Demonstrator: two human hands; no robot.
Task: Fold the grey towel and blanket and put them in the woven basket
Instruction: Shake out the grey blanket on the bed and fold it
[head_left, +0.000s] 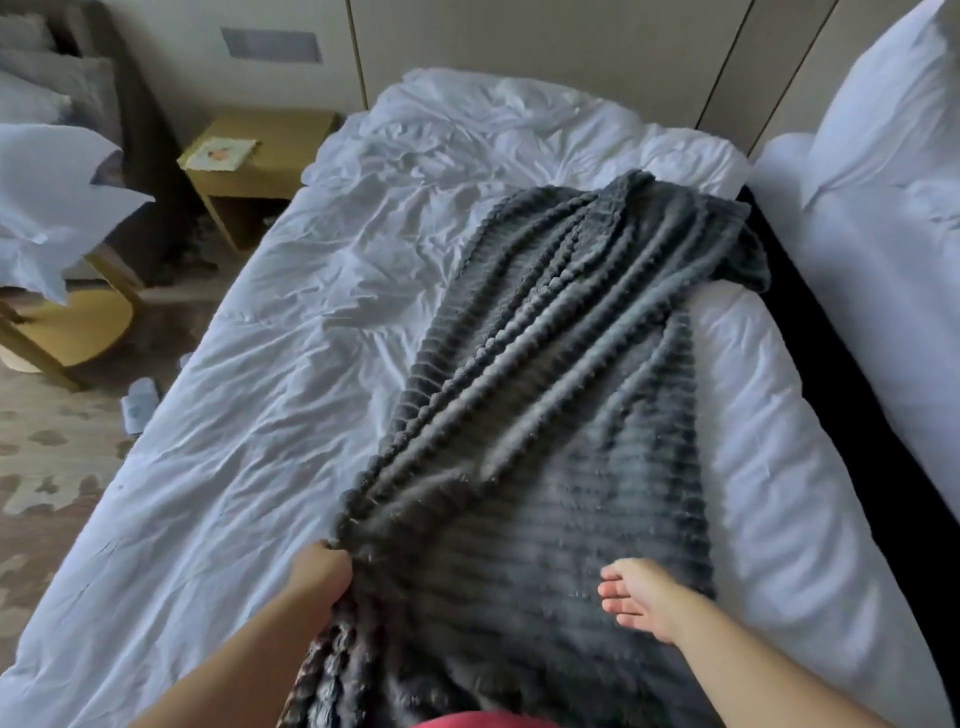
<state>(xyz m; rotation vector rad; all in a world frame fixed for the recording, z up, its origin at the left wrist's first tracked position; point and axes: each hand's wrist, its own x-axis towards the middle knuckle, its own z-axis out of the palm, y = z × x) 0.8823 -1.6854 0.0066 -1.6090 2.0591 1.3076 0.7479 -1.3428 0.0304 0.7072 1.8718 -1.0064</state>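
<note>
Blanket (519, 415) near end cut off; left hand (322, 571) grips bunched edge; right hand (639, 597) spread.

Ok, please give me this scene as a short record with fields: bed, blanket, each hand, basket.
bed: white rumpled duvet
grey blanket: ribbed, stretched lengthwise on the bed, bunched at its near left
left hand: grips that bunched part
right hand: fingers straight, above the blanket; contact unclear
woven basket: not in view
</note>
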